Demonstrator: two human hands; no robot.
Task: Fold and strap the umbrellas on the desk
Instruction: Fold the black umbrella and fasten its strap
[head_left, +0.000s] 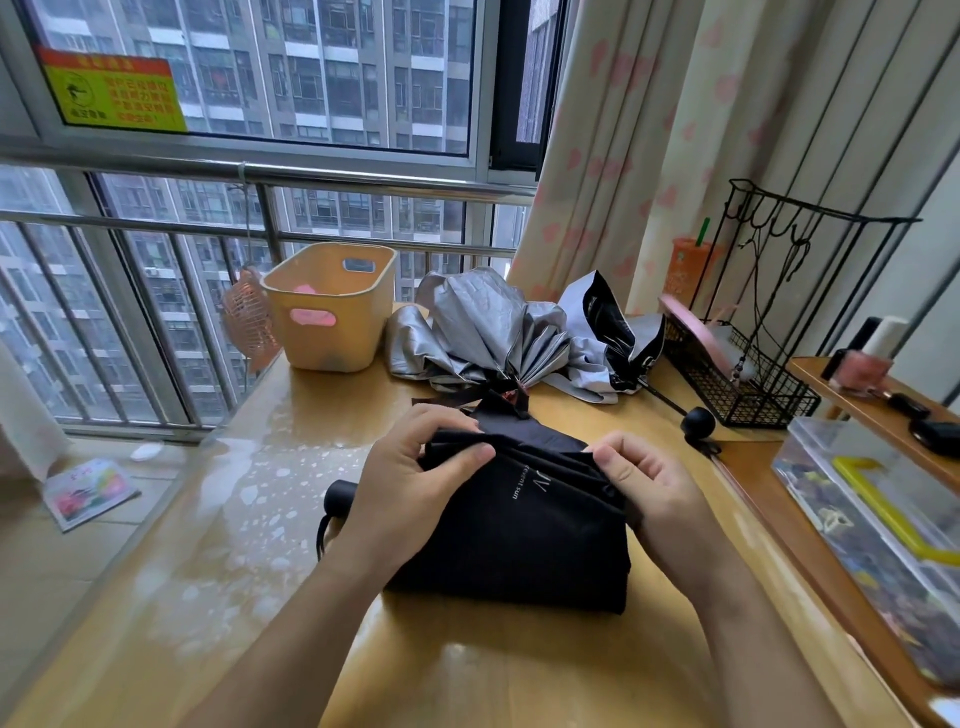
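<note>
left hand (410, 467), right hand (654, 488): pinching canopy folds; black umbrella (519, 540) between them | on desk (249, 530)

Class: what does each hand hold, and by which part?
The black umbrella, by its gathered canopy folds: left hand at one end, right hand at the other.

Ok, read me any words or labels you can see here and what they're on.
"sun", after a word I can't make out: white print on the black umbrella.
Yellow and red window sticker: Chinese characters, too blurred to read.
Orange cup: logo too blurred.
Booklet on the floor: too small.
</note>
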